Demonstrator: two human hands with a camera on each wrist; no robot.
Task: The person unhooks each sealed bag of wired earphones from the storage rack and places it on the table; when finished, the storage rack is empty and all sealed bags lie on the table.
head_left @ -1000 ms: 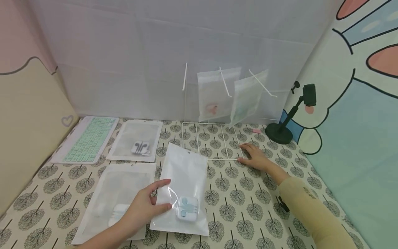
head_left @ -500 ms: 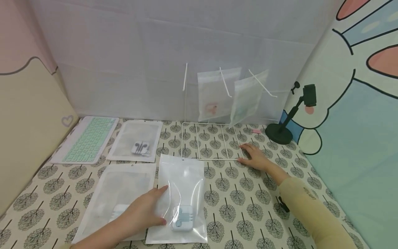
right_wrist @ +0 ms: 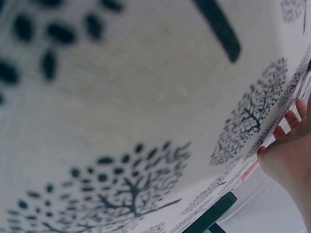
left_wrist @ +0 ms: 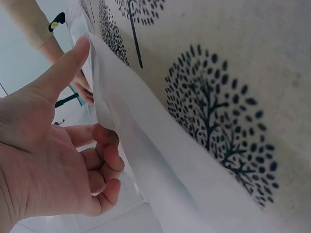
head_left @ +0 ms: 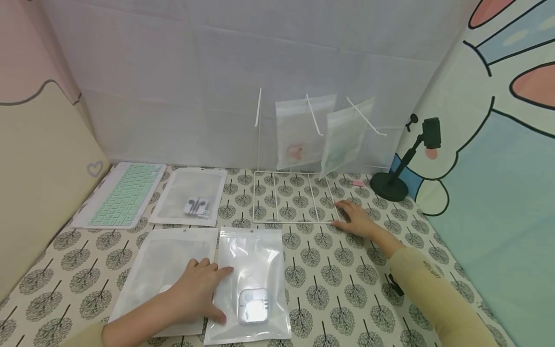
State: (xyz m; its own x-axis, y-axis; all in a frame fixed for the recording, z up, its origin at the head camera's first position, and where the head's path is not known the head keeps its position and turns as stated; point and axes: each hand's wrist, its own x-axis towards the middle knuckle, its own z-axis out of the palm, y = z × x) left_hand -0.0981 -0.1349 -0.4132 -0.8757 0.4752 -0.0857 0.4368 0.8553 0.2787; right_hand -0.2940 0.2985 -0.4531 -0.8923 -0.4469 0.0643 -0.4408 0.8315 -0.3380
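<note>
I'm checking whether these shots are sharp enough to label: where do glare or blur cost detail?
Head view: glare streaks the glossy bag by the left hand and whitens the small case inside, washing out its contents; left wrist view: the tablecloth's large tree print is fairly clear; right wrist view: the print at the upper left is blurred.

No text can be read, the small dark lettering (head_left: 432, 270) (too blurred) on the right sleeve (head_left: 435, 301) included

Head view downward, wrist views close
</note>
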